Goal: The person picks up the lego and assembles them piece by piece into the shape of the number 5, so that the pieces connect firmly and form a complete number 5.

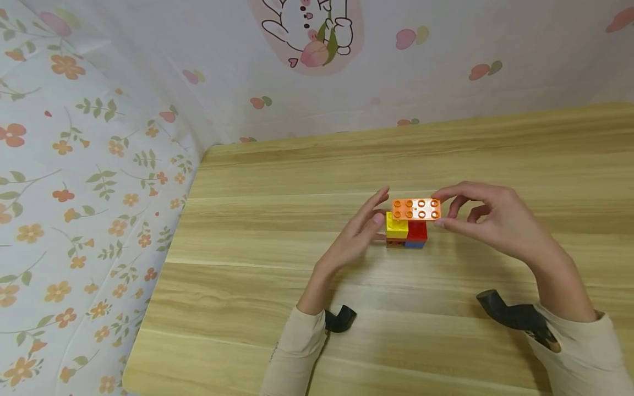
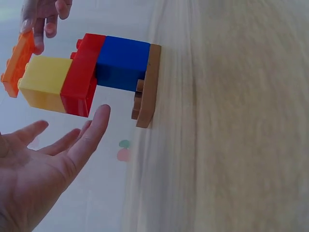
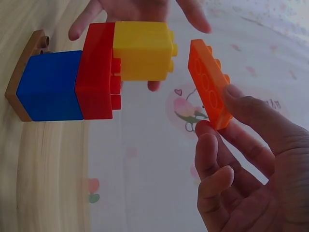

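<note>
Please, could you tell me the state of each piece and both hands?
Orange block: pinched at one end, unattached.
Yellow block: on red block.
Red block: on blue block, some studs bare.
Blue block: on brown base.
Brown base: flat on table.
Left hand: holding nothing.
Right hand: pinching orange block.

No text is legible: in the right wrist view, lettering [image 3: 273, 103] on the white cloth [image 3: 145, 174] right of the orange brick [image 3: 207, 79] is too blurred; in the head view, marks [image 1: 274, 352] on the left sleeve [image 1: 299, 346], below-left of that brick, are too small.
</note>
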Demonstrator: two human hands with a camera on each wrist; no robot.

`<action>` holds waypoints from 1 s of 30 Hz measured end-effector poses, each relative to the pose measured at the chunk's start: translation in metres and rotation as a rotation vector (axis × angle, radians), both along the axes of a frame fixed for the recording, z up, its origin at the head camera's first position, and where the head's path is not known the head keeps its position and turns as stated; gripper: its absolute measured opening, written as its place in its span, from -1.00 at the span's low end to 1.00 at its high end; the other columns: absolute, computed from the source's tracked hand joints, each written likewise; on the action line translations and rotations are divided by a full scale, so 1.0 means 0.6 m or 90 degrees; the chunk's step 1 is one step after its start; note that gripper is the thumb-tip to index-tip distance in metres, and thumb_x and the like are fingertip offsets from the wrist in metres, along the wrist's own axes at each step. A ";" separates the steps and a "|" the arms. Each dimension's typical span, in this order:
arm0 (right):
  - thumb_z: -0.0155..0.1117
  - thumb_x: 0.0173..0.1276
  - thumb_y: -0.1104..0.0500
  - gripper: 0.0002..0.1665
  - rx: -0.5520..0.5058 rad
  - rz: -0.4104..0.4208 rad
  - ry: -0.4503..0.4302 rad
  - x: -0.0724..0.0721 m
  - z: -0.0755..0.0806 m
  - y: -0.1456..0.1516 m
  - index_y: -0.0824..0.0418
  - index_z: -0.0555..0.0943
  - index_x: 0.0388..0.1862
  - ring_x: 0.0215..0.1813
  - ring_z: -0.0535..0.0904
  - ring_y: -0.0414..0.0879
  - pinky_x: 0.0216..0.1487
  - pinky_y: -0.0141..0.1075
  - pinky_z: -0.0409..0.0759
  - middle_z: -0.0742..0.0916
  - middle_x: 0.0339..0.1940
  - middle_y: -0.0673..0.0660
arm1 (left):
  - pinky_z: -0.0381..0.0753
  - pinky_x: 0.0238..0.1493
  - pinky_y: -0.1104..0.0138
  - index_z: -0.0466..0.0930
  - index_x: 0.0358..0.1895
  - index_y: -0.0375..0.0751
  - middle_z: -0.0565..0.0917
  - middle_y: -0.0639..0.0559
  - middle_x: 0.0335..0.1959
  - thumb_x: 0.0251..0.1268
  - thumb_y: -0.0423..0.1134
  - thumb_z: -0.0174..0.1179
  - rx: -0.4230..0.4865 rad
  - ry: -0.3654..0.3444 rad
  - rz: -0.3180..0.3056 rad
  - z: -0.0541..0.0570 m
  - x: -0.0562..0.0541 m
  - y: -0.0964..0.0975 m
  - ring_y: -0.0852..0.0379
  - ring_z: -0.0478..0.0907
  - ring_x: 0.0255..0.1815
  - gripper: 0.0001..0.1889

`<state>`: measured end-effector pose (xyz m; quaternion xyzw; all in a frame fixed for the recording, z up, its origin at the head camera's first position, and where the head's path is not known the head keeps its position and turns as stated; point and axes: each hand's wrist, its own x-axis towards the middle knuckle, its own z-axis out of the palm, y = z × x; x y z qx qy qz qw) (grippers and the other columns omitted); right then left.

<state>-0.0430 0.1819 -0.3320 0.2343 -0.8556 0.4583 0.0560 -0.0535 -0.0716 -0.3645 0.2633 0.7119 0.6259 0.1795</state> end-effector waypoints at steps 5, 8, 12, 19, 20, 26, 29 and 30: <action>0.52 -0.12 0.40 -0.49 0.002 0.013 0.006 -0.001 -0.002 -0.004 0.05 0.65 -0.14 -0.38 0.49 -0.27 -0.53 -0.50 0.48 0.64 -0.37 -0.11 | 0.55 -0.02 0.17 0.01 0.45 -0.22 0.08 -0.11 0.43 0.45 0.12 -0.23 0.023 -0.002 -0.016 -0.019 -0.007 0.002 0.05 0.19 0.35 -0.34; 0.53 -0.14 0.41 -0.47 0.000 0.019 0.005 0.000 -0.004 -0.004 0.09 0.66 -0.13 -0.38 0.48 -0.27 -0.53 -0.50 0.47 0.65 -0.36 -0.09 | 0.55 -0.03 0.22 0.10 0.43 -0.11 0.12 0.00 0.42 0.39 0.23 -0.22 0.024 0.002 -0.016 -0.042 -0.012 0.003 0.10 0.22 0.32 -0.31; 0.53 -0.14 0.41 -0.47 0.004 0.027 0.001 0.000 -0.006 -0.003 0.12 0.65 -0.12 -0.38 0.48 -0.28 -0.52 -0.49 0.49 0.65 -0.34 -0.08 | 0.55 -0.03 0.20 0.14 0.42 -0.06 0.16 0.09 0.40 0.40 0.21 -0.22 0.035 -0.004 -0.022 -0.043 -0.010 0.005 0.11 0.35 0.22 -0.36; 0.52 -0.11 0.38 -0.49 0.038 0.055 0.008 -0.002 -0.004 -0.007 0.15 0.64 -0.09 -0.39 0.47 -0.30 -0.50 -0.48 0.51 0.66 -0.31 -0.06 | 0.55 -0.05 0.06 0.12 0.43 -0.13 0.22 -0.12 0.37 0.52 -0.22 -0.22 0.076 -0.033 -0.019 -0.036 -0.009 0.004 0.11 0.34 0.23 -0.54; 0.52 -0.10 0.37 -0.49 0.043 0.060 0.012 -0.002 -0.004 -0.007 0.15 0.64 -0.09 -0.39 0.47 -0.30 -0.50 -0.48 0.51 0.67 -0.30 -0.06 | 0.54 -0.04 0.04 0.12 0.43 -0.15 0.22 -0.16 0.36 0.52 -0.27 -0.22 0.078 -0.038 -0.019 -0.033 -0.009 0.004 0.11 0.35 0.23 -0.54; 0.53 -0.14 0.38 -0.48 0.056 0.065 0.026 -0.003 -0.008 -0.010 0.19 0.64 -0.11 -0.40 0.48 -0.28 -0.53 -0.47 0.49 0.67 -0.30 -0.05 | 0.50 -0.01 -0.03 0.15 0.38 -0.35 0.22 -0.19 0.36 0.49 -0.37 -0.25 0.072 -0.058 -0.027 -0.002 0.001 0.004 0.09 0.44 0.12 -0.56; 0.54 -0.15 0.39 -0.48 0.057 0.064 0.028 -0.004 -0.010 -0.010 0.19 0.63 -0.12 -0.41 0.49 -0.25 -0.56 -0.46 0.48 0.67 -0.32 -0.06 | 0.47 0.00 -0.07 0.17 0.35 -0.41 0.21 -0.20 0.36 0.49 -0.39 -0.27 0.075 -0.067 -0.035 0.006 0.002 0.005 0.08 0.44 0.12 -0.58; 0.54 -0.15 0.39 -0.48 0.058 0.065 0.029 -0.005 -0.010 -0.009 0.19 0.63 -0.12 -0.41 0.49 -0.24 -0.57 -0.46 0.47 0.67 -0.33 -0.05 | 0.47 0.01 -0.07 0.17 0.35 -0.42 0.22 -0.20 0.36 0.49 -0.40 -0.28 0.075 -0.069 -0.037 0.007 0.002 0.006 0.09 0.43 0.12 -0.58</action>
